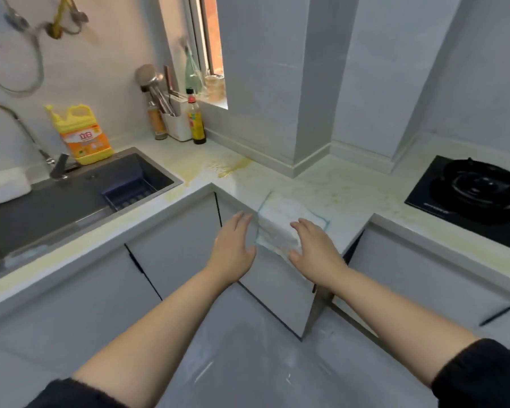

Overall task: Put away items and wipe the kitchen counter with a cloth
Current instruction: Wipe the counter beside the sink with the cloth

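I stand in the corner of a pale stone counter that wraps round me, smeared with yellowish stains that are thickest by the wall past the sink. The dark sink sits on my left with a yellow soap jug behind it. A white holder of utensils and a dark bottle stand under the window. A black stove lies on my right, and grey cupboard doors run below.

The white cloth, edged in blue, lies on the angled front stretch of the counter, its near side drooping over the edge. My right hand lies flat and spread on the cloth's near right part. My left hand, fingers straight and holding nothing, is just left of the cloth; I cannot tell whether it touches.
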The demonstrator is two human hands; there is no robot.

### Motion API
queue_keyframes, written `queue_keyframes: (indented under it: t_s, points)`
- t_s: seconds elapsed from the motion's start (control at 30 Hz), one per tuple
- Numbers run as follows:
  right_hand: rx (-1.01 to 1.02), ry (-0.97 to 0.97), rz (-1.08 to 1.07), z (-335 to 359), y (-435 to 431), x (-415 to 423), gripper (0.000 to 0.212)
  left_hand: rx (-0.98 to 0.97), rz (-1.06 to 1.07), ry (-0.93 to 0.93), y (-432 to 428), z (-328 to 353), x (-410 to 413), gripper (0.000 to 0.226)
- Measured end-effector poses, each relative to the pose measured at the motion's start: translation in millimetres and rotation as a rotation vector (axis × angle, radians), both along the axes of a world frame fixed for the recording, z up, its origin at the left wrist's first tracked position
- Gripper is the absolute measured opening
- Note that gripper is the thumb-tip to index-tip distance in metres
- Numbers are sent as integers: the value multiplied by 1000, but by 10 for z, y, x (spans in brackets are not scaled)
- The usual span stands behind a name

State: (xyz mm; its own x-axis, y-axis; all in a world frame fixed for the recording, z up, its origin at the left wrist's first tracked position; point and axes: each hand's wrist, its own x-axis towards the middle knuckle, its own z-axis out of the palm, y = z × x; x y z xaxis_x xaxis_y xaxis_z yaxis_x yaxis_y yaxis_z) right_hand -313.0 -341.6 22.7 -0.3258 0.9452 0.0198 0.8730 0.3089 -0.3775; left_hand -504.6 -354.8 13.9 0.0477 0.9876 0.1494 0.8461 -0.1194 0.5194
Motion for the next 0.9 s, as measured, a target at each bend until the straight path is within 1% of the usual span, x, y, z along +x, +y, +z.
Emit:
queue_keyframes:
  t_s: [0.1, 0.23, 0.3, 0.37, 0.5, 0.53, 0.6, 0.63, 0.67, 0.7, 0.77, 0.83, 0.9]
  points:
    - [-52, -18, -75, -214, 375, 460, 63, -71, -56, -20, 403, -249, 354, 65]
    - [-77, -77, -103, -543, 799, 633, 62, -164, -128, 60, 833, -592, 517, 66]
    - [-80, -111, -106, -737, 1006, 573, 61, -188, -179, 143, 1124, -749, 502, 67]
    - [-110, -186, -121, -937, 1231, 441, 60, -220, -244, 248, 1489, -927, 470, 68]
    - [-193, -427, -166, -1195, 1515, 186, 73, -332, -348, 484, 2028, -1173, 439, 77]
    - [-169, -469, -181, -1234, 1545, 145, 74, -321, -384, 526, 2107, -1209, 417, 77]
    - [-78, -498, -199, -1323, 1607, 97, 66, -148, -474, 548, 2282, -1281, 356, 70]
    - [-15, -470, -199, -1373, 1625, 95, 59, -33, -510, 558, 2356, -1330, 323, 60]
    - [35, -447, -193, -1398, 1627, 105, 53, 43, -529, 567, 2409, -1356, 289, 49]
    - [63, -433, -184, -1426, 1617, 127, 50, 84, -542, 576, 2436, -1343, 257, 42]
    - [94, -424, -151, -1421, 1555, 169, 47, 79, -582, 598, 2465, -1287, 218, 39]
    - [82, -394, -111, -1424, 1489, 219, 46, 72, -609, 603, 2447, -1237, 196, 39]
    - [62, -373, -72, -1332, 1432, 256, 38, 28, -626, 542, 2349, -1181, 148, 35]
